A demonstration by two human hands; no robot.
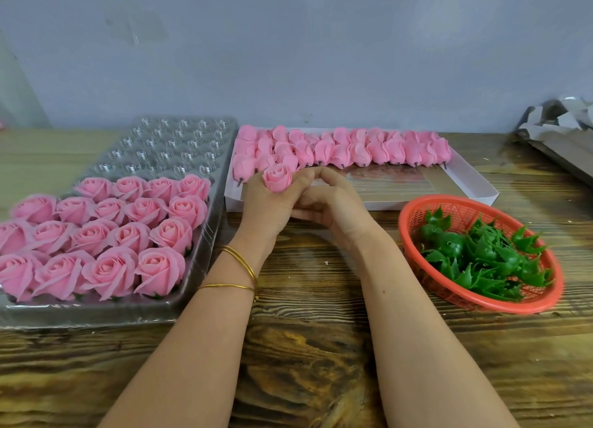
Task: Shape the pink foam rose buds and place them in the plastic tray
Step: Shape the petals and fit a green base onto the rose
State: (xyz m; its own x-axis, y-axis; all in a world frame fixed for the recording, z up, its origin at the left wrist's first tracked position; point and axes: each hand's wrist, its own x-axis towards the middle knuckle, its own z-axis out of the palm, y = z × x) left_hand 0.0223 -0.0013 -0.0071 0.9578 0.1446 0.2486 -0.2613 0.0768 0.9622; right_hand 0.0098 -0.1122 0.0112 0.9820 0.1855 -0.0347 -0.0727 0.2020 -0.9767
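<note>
A pink foam rose bud [278, 176] sits upright in my left hand [268, 203], whose fingers curl around its base. My right hand [330, 203] is pressed against the left one, fingers curled, with fingertips touching the bud's right side. The clear plastic tray [179, 145] lies at the left; its near rows hold several shaped pink roses [106, 235] and its far cups are bare. A white box [462, 183] behind my hands holds several unshaped pink buds [353, 150] lying in rows.
A red plastic basket [417, 212] with several green plastic calyxes [481, 254] stands at the right on the wooden table [321, 347]. Crumpled grey paper and cardboard [558, 129] lie at the far right. A grey wall runs behind.
</note>
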